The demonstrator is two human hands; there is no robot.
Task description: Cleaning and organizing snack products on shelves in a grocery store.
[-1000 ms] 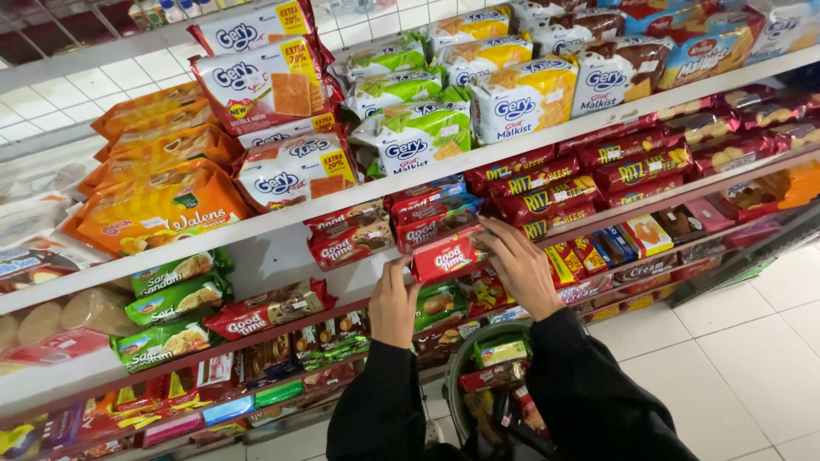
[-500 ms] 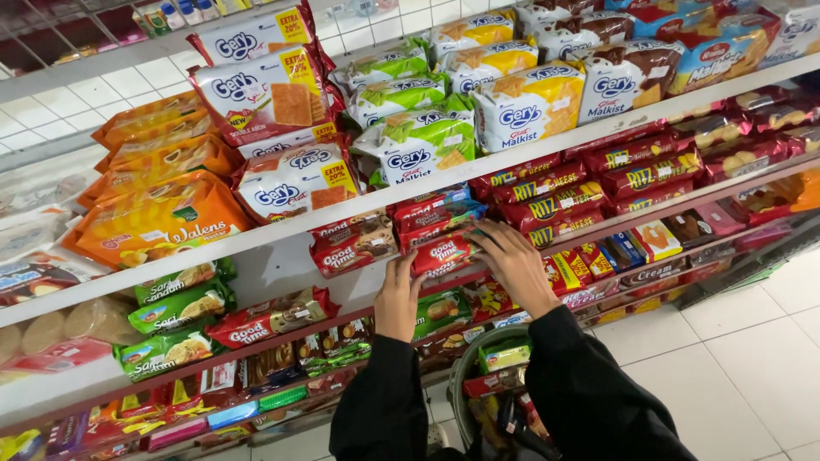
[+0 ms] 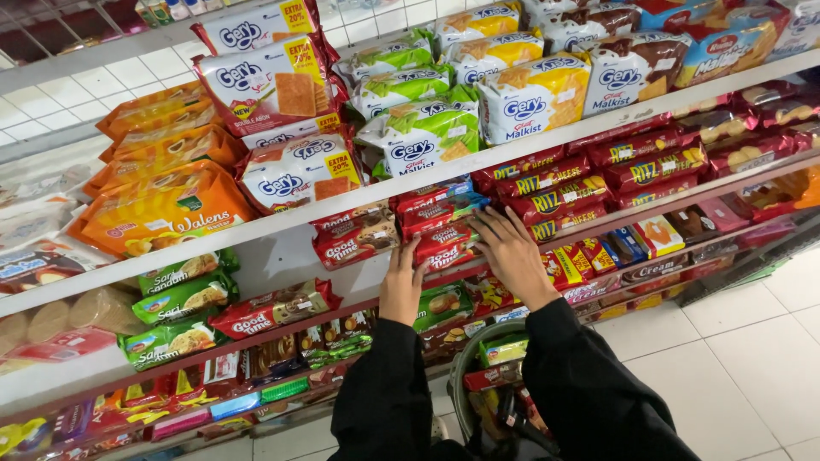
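A red biscuit pack [image 3: 444, 246] lies on the middle shelf [image 3: 282, 256], on top of a stack of like red packs. My left hand [image 3: 401, 288] grips its left end from below. My right hand [image 3: 512, 252] lies over its right end, fingers spread and reaching up to the packs stacked above it. Both sleeves are black. More red packs of the same kind [image 3: 354, 235] lie just to the left, and long red cracker packs [image 3: 555, 201] just to the right.
A grey basket [image 3: 468, 357] with several packs hangs between my arms. Large cracker bags [image 3: 427, 128] fill the upper shelf and orange bags [image 3: 162, 205] sit at the left. Lower shelves hold green and red packs [image 3: 184, 294]. White floor tiles [image 3: 735, 358] are at the right.
Both hands have carried the red pack from in front of the shelf edge up and in onto the stack on the middle shelf.
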